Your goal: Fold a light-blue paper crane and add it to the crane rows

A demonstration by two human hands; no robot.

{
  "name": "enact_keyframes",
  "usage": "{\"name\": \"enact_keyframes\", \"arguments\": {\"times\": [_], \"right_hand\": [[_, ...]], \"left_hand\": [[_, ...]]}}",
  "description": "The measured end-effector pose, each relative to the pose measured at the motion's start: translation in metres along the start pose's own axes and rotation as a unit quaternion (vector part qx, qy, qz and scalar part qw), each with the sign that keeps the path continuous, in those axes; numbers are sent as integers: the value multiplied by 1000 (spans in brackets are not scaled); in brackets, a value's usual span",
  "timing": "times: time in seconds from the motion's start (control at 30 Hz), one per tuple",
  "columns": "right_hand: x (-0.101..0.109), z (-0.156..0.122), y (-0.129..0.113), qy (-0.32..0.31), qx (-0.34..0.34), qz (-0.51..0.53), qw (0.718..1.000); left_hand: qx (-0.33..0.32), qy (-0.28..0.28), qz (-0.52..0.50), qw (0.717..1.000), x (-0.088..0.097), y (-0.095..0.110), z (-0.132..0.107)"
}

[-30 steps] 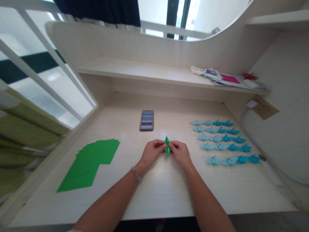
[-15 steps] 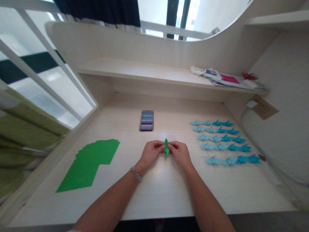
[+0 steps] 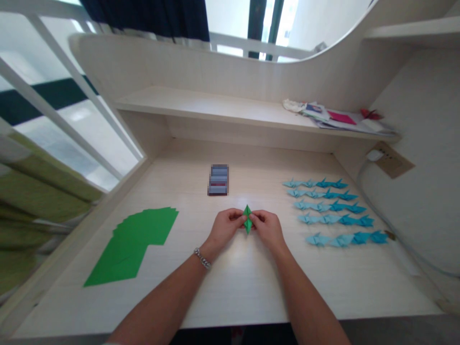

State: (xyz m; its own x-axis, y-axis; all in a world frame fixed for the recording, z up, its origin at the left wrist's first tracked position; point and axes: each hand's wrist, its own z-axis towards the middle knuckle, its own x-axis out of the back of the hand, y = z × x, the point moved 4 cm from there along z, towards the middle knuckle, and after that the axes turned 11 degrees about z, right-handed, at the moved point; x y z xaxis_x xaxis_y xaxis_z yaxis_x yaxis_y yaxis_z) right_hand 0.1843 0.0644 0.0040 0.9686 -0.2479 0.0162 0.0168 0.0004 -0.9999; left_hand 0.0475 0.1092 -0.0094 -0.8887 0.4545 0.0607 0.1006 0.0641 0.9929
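A small folded green paper piece (image 3: pixel 247 218) stands upright over the middle of the pale wooden desk (image 3: pixel 230 287), pinched from both sides. My left hand (image 3: pixel 224 227), with a metal bracelet on its wrist, is closed on the piece's left edge. My right hand (image 3: pixel 268 228) is closed on its right edge. The two hands nearly touch each other around the paper. A fanned stack of flat green paper sheets (image 3: pixel 134 242) lies to the left of my hands.
Rows of folded blue paper cranes (image 3: pixel 332 211) cover the desk to the right. A small blurred rectangular object (image 3: pixel 218 179) lies beyond my hands. The shelf (image 3: pixel 215 108) above holds papers and a red folded piece (image 3: pixel 372 114) at its right end. A wall socket (image 3: pixel 390 158) with a cable sits far right.
The green piece has shifted very slightly between my fingers; both hands stay in place, pinching it.
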Motion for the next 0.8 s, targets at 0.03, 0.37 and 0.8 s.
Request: {"name": "enact_keyframes", "arguments": {"times": [0.03,0.37,0.8], "right_hand": [[0,0,0,2,1,-1,1000],[6,3,-3,11,28,-17,999],[5,5,2,9,-12,40,999]], "left_hand": [[5,-2,-7,1000,-1,0,0],[43,-39,0,998,-4,-1,-3],[33,-52,53,997,-7,0,-2]]}}
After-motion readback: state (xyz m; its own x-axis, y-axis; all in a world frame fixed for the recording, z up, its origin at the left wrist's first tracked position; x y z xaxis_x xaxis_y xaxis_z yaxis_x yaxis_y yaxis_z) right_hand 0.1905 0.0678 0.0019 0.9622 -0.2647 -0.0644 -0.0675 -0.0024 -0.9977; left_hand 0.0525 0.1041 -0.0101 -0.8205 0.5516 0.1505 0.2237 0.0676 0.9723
